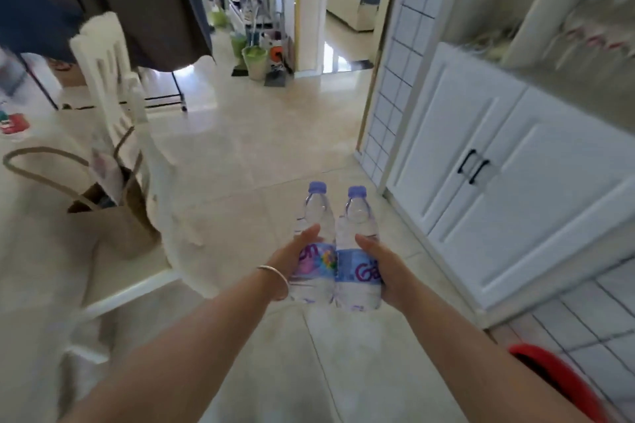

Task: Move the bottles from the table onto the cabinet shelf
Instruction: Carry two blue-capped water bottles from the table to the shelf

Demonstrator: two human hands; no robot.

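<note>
The left hand [302, 251] and right hand [381, 271] each clamp one bottle [314, 233], pressed side by side, caps forward, just left of the white cabinet [481, 182], likely for steady carrying.

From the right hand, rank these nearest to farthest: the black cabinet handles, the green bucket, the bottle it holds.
1. Right bottle: gripped in the right hand.
2. Black cabinet handles: to the right, on the white cabinet doors.
3. Green bucket: far ahead on the floor, left of the doorway.
</note>
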